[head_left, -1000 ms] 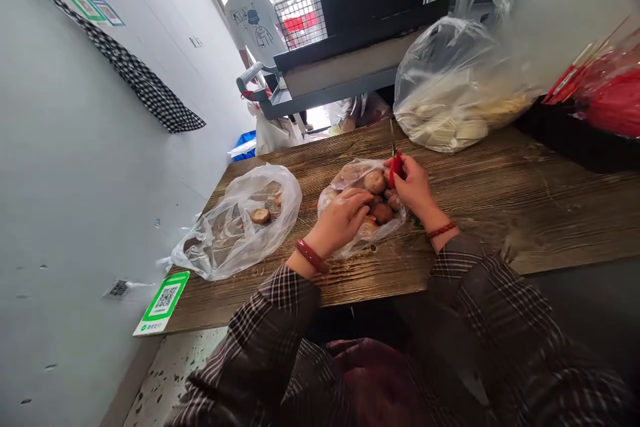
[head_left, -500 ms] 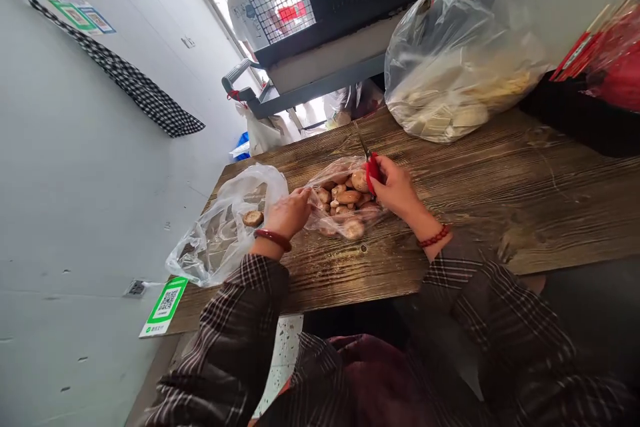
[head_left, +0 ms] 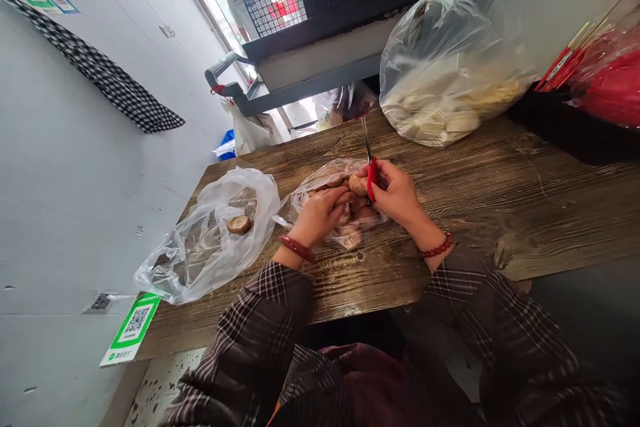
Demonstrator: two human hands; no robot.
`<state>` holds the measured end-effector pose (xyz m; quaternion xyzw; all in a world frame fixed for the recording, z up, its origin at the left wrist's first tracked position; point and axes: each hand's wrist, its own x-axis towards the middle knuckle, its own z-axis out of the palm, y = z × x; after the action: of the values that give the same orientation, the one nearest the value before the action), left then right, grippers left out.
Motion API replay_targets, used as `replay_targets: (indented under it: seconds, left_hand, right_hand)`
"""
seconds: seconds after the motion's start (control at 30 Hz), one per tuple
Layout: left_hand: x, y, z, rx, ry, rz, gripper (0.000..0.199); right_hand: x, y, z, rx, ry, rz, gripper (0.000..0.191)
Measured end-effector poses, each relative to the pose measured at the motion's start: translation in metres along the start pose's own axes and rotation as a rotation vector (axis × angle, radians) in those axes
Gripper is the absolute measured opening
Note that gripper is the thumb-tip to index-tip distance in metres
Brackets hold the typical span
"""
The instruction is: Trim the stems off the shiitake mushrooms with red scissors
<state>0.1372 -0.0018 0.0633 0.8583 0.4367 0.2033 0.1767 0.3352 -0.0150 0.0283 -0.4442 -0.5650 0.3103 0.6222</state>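
My right hand (head_left: 397,193) is closed around red-handled scissors (head_left: 372,177), their blades pointing away from me. A brown mushroom (head_left: 357,185) lies against that hand's fingertips; whether they grip it, I cannot tell. Over a clear plastic bag of mushrooms (head_left: 363,212), my left hand (head_left: 320,213) reaches in with fingers stretched out, touching the pile and hiding part of it. Further left, a second clear bag (head_left: 263,197) lies spread open on the wooden table (head_left: 450,213), with a single mushroom (head_left: 239,224) in it.
A large tied plastic bag (head_left: 445,93) with pale food pieces stands at the table's back. Red-wrapped sticks (head_left: 565,67) and a red bundle (head_left: 613,90) are on the right. A green QR card (head_left: 131,329) hangs at the left corner. Beyond a grey cart (head_left: 300,90) stands a person.
My left hand has moved right, from the bag's edge onto the mushrooms. My right hand still holds the scissors, with a mushroom at its fingertips. The view has shifted slightly.
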Motion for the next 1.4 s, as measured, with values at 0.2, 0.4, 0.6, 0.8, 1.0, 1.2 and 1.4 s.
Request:
replay_targets:
  seconds: [0.2,0.4,0.6,0.8,1.0,1.2,1.4]
  left_hand:
    - [-0.022,-0.008,-0.008,-0.943,0.226,-0.237,0.039]
    - [-0.036,-0.01,-0.002,-1.381,0.181,-0.352,0.06]
    - [-0.041,-0.011,-0.002,-1.518,0.206,-0.291,0.047]
    - [-0.044,-0.013,-0.002,-1.719,0.215,-0.262,0.039]
    - [-0.043,-0.013,0.002,-1.812,0.233,-0.272,0.032]
    - [-0.042,-0.015,0.002,-1.835,0.217,-0.215,0.029]
    - [-0.043,-0.015,0.002,-1.852,0.157,-0.176,0.032]
  right_hand:
    - [-0.008,-0.019,-0.004,-0.03,-0.081,-0.021,0.032]
    - [-0.017,-0.026,-0.008,-0.331,-0.164,-0.179,0.03]
    - [-0.038,-0.016,-0.011,-0.578,-0.107,-0.238,0.024]
    - [-0.063,-0.021,-0.015,-0.709,-0.068,-0.124,0.031]
    - [-0.08,-0.045,-0.034,-0.798,-0.196,-0.143,0.035]
    - [-0.086,-0.075,-0.034,-0.972,-0.332,-0.203,0.031]
    - [-0.084,-0.089,-0.026,-1.178,-0.365,-0.181,0.03]
